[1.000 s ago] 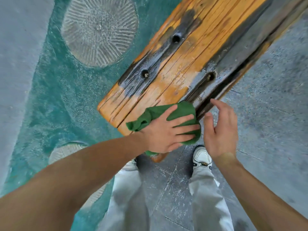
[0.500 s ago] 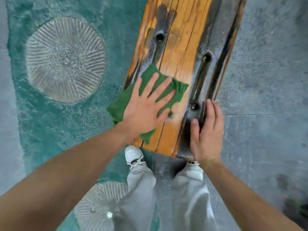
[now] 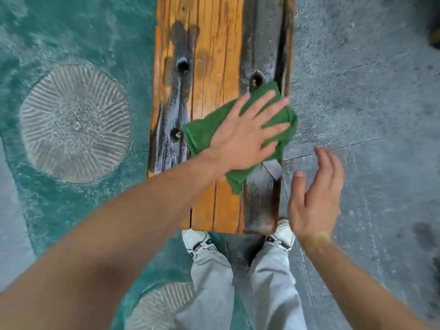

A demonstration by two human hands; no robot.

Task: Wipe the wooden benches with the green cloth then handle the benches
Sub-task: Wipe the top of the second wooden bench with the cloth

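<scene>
A worn wooden bench (image 3: 214, 67), orange with dark weathered strips and bolt holes, runs away from me in the middle of the view. The green cloth (image 3: 202, 136) lies crumpled on its right half, reaching the right edge. My left hand (image 3: 247, 134) presses flat on the cloth with fingers spread and straight. My right hand (image 3: 314, 196) hovers just off the bench's right side, fingers relaxed, holding nothing and touching nothing.
My two white shoes (image 3: 195, 239) and grey trousers stand at the bench's near end. Teal ground with round ribbed stone discs (image 3: 73, 122) lies to the left. Grey concrete paving (image 3: 369, 91) lies to the right.
My left hand has slid the cloth from the bench's left side across to its right edge. My right hand has lifted off the bench's right edge and now hangs beside it.
</scene>
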